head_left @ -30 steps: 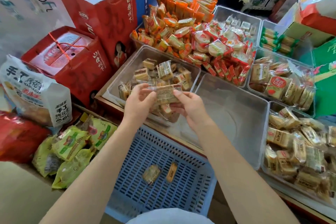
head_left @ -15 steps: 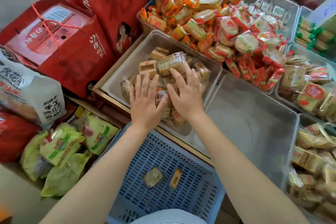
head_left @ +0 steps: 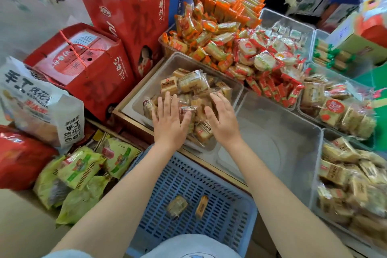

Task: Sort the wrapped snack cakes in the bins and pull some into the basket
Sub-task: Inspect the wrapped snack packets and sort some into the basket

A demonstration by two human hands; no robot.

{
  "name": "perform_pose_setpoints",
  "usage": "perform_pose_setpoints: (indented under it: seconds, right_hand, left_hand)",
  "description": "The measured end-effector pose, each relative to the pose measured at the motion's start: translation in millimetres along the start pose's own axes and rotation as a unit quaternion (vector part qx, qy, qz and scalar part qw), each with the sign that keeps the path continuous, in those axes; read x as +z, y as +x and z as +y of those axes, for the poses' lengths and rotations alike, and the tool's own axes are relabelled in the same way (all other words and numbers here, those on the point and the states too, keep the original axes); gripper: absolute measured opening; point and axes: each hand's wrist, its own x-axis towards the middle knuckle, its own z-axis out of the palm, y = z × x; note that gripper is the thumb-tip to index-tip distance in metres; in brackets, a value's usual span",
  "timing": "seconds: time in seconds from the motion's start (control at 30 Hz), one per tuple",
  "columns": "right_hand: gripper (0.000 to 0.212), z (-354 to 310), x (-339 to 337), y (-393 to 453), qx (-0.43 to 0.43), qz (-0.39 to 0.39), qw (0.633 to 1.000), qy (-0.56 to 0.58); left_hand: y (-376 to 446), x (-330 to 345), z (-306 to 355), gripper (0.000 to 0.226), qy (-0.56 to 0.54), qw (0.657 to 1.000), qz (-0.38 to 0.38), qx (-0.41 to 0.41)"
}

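Over clear bin (head_left: 134, 98), both hands flat, fingers straight: left hand (head_left: 169, 119) and right hand (head_left: 224, 119) press on heap of wrapped snack cakes (head_left: 188, 86), gripping nothing. Below wrists, blue basket (head_left: 209, 176) holds two cakes (head_left: 188, 206). Right of right hand, second clear bin (head_left: 282, 130). Left of left hand, red boxes (head_left: 83, 63).

On my left I see two red gift boxes (head_left: 88, 63), a white bag (head_left: 39, 102) leaning beside them, and green packets (head_left: 79, 169) heaped just below it.
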Motion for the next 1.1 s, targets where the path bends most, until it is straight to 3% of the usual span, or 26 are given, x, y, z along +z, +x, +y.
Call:
perform_pose_setpoints:
  seconds: [0.1, 0.2, 0.33, 0.47, 0.57, 0.77, 0.93, 1.1]
  right_hand:
    - [0.049, 7, -28, -56, 0.004, 0.023, 0.999, 0.025]
    - [0.038, 31, -49, -121, 0.036, 0.037, 0.999, -0.017]
    - [0.038, 82, -70, -193, 0.098, 0.035, 0.992, -0.07]
    - [0.038, 132, -105, -246, 0.154, 0.095, 0.98, -0.084]
    - [0.046, 172, -135, -274, 0.167, 0.137, 0.972, -0.093]
    - [0.044, 253, -197, -296, 0.19, 0.204, 0.954, -0.113]
    - [0.062, 300, -237, -283, 0.17, 0.15, 0.968, -0.103]
    - [0.082, 317, -235, -261, 0.172, 0.074, 0.98, -0.065]
  left_hand:
    - [-50, -11, 24, 0.072, -0.02, 0.995, 0.043, 0.09]
    - [-104, -2, 49, 0.062, -0.025, 0.986, 0.004, 0.164]
    - [-146, 34, 84, 0.059, 0.011, 0.976, -0.075, 0.204]
    - [-170, 84, 139, 0.063, 0.033, 0.952, -0.159, 0.259]
    - [-191, 119, 183, 0.063, 0.03, 0.941, -0.171, 0.289]
    - [-229, 184, 258, 0.078, 0.015, 0.953, -0.172, 0.248]
    - [-240, 224, 290, 0.08, 0.015, 0.968, -0.173, 0.179]
    - [-246, 240, 291, 0.078, 0.053, 0.976, -0.161, 0.14]
